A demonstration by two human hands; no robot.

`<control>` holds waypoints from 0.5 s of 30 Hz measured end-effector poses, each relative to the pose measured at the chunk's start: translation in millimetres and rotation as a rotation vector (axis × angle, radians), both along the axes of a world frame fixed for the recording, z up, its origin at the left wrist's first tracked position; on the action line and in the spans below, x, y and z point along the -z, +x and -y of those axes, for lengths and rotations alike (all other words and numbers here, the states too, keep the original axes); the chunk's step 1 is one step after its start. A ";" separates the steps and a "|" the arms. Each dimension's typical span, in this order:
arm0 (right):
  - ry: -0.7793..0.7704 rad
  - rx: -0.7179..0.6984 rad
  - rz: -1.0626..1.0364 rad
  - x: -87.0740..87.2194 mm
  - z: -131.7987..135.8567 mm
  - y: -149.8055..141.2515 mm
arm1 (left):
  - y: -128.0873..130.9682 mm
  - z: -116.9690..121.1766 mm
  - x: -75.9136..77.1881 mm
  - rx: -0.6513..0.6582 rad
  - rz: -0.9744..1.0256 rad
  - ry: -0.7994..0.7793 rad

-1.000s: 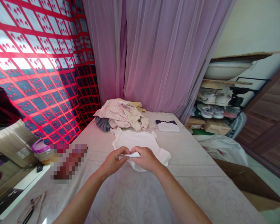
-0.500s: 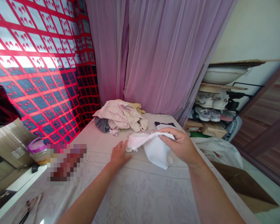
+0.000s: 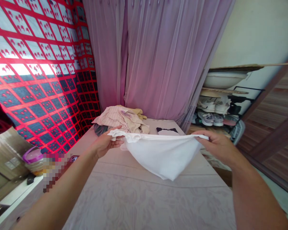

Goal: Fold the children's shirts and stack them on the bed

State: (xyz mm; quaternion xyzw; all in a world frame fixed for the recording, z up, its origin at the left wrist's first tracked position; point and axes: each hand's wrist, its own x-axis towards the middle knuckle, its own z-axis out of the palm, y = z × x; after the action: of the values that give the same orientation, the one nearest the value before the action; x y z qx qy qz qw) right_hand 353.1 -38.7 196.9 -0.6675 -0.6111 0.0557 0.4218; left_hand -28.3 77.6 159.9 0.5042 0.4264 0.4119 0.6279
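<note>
A white garment with a ruffled edge at its left end is stretched between my two hands above the bed-like surface. My left hand is closed on the ruffled end. At the other end, my right hand pinches a corner between thumb and fingers. The cloth sags to a point in the middle, and its exact kind cannot be made out. Behind it lies a heap of crumpled clothes, with a pink striped piece on top. A folded black and white cloth rests to the right of the heap.
Purple curtains hang behind the surface, and a red checked cloth covers the left side. A rack with shoes and a white basin stands right. At left are a phone and a tub with a purple lid.
My left hand has risen from the surface and taken hold of the garment's ruffled end. My right hand has moved right, so the cloth is now spread out between both hands.
</note>
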 end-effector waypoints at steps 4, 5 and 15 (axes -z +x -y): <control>0.120 0.143 -0.192 -9.0 9.1 -7.9 | 2.4 18.7 -43.8 -0.143 0.136 0.222; 0.159 0.168 -0.232 -12.1 12.2 -11.4 | 2.4 23.1 -50.0 -0.195 0.134 0.298; 0.443 0.218 -0.257 -56.8 27.9 -22.6 | -19.3 58.3 -90.4 -0.438 0.013 0.487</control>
State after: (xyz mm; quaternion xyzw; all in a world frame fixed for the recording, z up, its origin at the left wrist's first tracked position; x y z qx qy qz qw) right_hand 330.5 -66.6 253.8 -0.6082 -0.4744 -0.0407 0.6351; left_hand -47.5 19.3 250.3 0.5332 0.4098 0.6302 0.3880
